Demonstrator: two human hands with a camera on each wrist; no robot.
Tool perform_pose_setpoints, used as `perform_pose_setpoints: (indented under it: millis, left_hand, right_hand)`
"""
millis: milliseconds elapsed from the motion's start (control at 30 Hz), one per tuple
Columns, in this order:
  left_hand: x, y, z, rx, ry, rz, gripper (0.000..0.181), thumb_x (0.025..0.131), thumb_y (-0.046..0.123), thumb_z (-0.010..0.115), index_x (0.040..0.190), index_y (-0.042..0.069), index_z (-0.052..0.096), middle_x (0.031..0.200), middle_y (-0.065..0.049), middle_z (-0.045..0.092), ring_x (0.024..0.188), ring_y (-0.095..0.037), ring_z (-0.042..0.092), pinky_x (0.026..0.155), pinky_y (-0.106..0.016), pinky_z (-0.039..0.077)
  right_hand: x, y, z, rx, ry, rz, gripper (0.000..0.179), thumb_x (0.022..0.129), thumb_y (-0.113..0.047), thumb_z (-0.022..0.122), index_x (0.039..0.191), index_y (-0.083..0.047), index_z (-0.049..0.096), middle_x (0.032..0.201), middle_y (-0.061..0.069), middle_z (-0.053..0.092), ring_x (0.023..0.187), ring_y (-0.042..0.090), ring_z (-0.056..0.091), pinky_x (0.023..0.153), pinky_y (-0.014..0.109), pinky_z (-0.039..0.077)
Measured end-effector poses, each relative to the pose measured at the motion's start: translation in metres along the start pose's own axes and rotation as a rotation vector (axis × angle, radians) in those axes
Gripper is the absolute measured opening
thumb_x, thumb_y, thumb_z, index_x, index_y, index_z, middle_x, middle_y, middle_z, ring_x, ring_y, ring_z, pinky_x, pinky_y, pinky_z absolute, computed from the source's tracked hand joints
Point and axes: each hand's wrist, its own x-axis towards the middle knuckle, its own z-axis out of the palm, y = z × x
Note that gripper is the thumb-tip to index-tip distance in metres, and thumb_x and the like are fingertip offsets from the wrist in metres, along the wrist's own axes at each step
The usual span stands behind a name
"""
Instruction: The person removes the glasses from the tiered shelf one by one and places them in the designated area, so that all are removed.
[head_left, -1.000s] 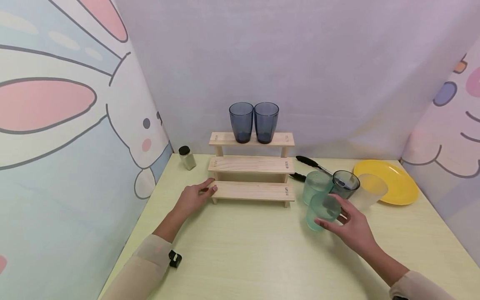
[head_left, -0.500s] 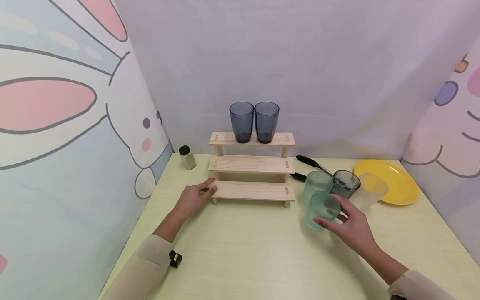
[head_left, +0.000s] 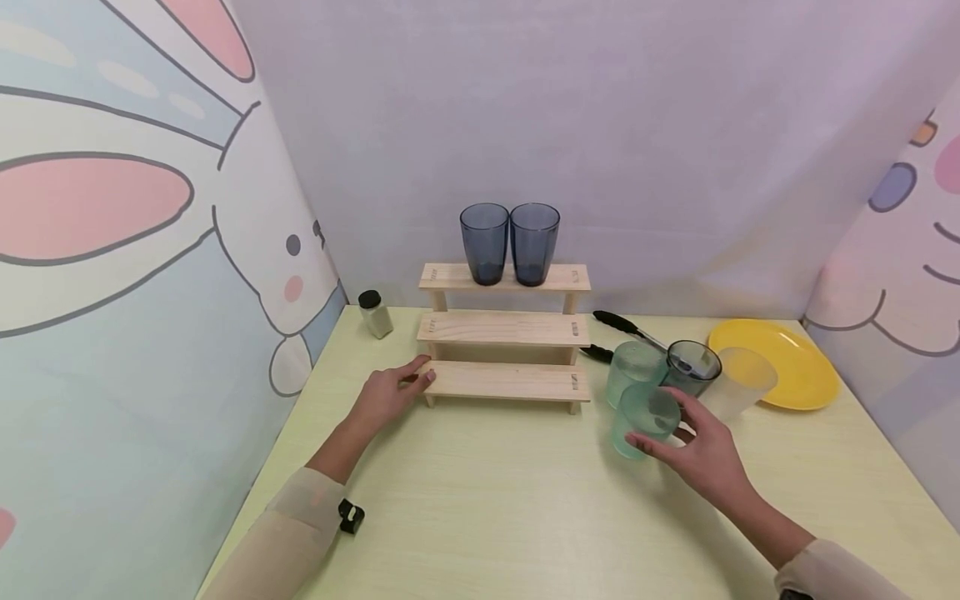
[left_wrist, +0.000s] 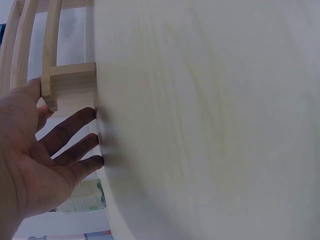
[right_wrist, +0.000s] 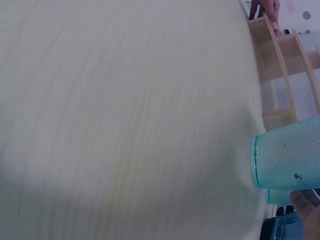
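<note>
A three-step wooden rack (head_left: 502, 329) stands at the back middle. Two dark blue glasses (head_left: 486, 242) sit upright side by side on its top step. My left hand (head_left: 390, 398) pinches the left end of the lowest step between thumb and finger; the other fingers reach out towards the table in the left wrist view. My right hand (head_left: 705, 450) holds a textured light green cup (right_wrist: 287, 155) around its side, right of the rack. Behind it stands a second green cup (head_left: 630, 371). A dark grey glass (head_left: 692, 371) and a frosted clear cup (head_left: 742, 382) stand beside them.
A yellow plate (head_left: 795, 367) lies at the back right. Black-handled utensils (head_left: 618, 323) lie behind the cups, partly hidden. A small black-capped jar (head_left: 375, 314) stands left of the rack. Printed cloth walls (head_left: 390, 125) border the table on the back and sides.
</note>
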Motion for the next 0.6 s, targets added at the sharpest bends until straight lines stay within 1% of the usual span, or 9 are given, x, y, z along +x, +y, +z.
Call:
perform_pose_setpoints:
  millis: [167, 300, 367, 467, 600]
  left_hand:
    - [0.0, -0.001, 0.0, 0.006, -0.002, -0.001, 0.064, 0.11, 0.064, 0.06, 0.161, 0.025, 0.06, 0.133, -0.02, 0.08, 0.126, -0.041, 0.074, 0.104, -0.058, 0.057]
    - [0.0, 0.0, 0.0, 0.002, -0.001, -0.004, 0.064, 0.11, 0.063, 0.06, 0.162, 0.026, 0.06, 0.134, -0.021, 0.079, 0.127, -0.041, 0.074, 0.105, -0.059, 0.057]
    - [0.0, 0.0, 0.0, 0.004, -0.002, -0.004, 0.064, 0.11, 0.063, 0.06, 0.162, 0.025, 0.059, 0.134, -0.021, 0.079, 0.128, -0.042, 0.074, 0.106, -0.059, 0.057]
    - [0.0, 0.0, 0.0, 0.006, -0.007, -0.004, 0.065, 0.11, 0.063, 0.059, 0.162, 0.025, 0.059, 0.135, -0.021, 0.078, 0.13, -0.042, 0.073, 0.106, -0.06, 0.057]
    - [0.0, 0.001, -0.001, 0.006, -0.009, -0.006, 0.065, 0.11, 0.064, 0.059, 0.162, 0.025, 0.058, 0.136, -0.021, 0.078, 0.129, -0.043, 0.073, 0.106, -0.06, 0.057]
  right_hand:
    - [-0.001, -0.002, -0.002, 0.003, 0.006, -0.019, 0.087, 0.084, -0.024, 0.101, 0.157, -0.008, 0.056, 0.148, 0.016, 0.063, 0.117, -0.016, 0.054, 0.092, 0.001, 0.048]
    - [-0.002, -0.006, -0.005, 0.007, 0.037, -0.057, 0.087, 0.083, -0.02, 0.101, 0.156, -0.008, 0.056, 0.15, 0.016, 0.063, 0.12, -0.017, 0.053, 0.094, 0.0, 0.047]
    - [-0.001, -0.008, -0.008, 0.015, 0.055, -0.08, 0.085, 0.083, -0.017, 0.101, 0.155, -0.008, 0.058, 0.147, 0.015, 0.065, 0.12, -0.017, 0.056, 0.094, 0.0, 0.047]
    - [0.003, -0.011, -0.013, 0.043, 0.087, -0.117, 0.082, 0.082, -0.009, 0.1, 0.153, -0.008, 0.059, 0.141, 0.008, 0.069, 0.121, -0.014, 0.062, 0.096, 0.003, 0.05]
    - [0.012, -0.016, -0.022, 0.085, 0.126, -0.147, 0.081, 0.081, -0.001, 0.098, 0.152, -0.003, 0.059, 0.136, -0.003, 0.072, 0.12, -0.007, 0.069, 0.098, 0.008, 0.054]
